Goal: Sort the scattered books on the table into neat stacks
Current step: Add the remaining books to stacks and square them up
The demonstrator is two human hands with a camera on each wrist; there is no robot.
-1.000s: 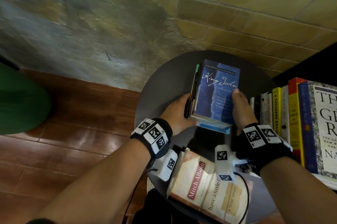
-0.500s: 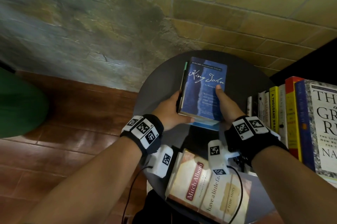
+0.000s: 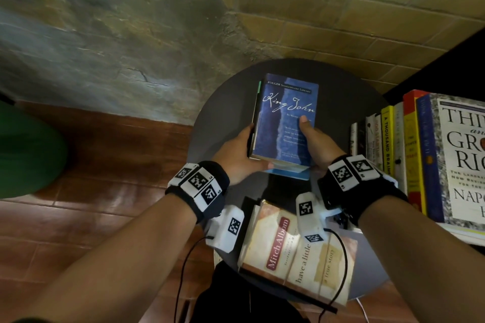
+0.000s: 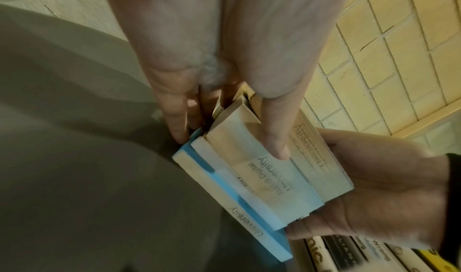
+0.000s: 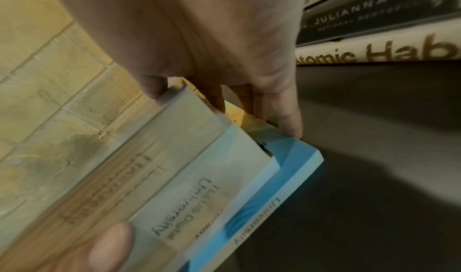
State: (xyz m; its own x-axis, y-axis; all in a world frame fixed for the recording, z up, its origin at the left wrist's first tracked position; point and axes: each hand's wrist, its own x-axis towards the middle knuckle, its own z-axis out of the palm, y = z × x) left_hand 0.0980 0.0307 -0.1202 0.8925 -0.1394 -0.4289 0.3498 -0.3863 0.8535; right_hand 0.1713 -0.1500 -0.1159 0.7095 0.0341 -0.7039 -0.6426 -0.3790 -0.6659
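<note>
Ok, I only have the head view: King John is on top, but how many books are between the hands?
Observer: The left wrist view shows at least three in the stack, held between the left hand and the right hand.
Operator: Are their ends lined up?
Observer: No. In the right wrist view the blue-covered bottom book juts out past the ones above it.
Operator: Any markings?
Observer: "University" is stamped across their page ends.

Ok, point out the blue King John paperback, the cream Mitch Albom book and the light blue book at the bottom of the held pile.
blue King John paperback [image 3: 284, 123], head view, front cover.
cream Mitch Albom book [image 3: 278, 244], head view, red author label.
light blue book [image 3: 288, 178], head view, protruding near edge.
</note>
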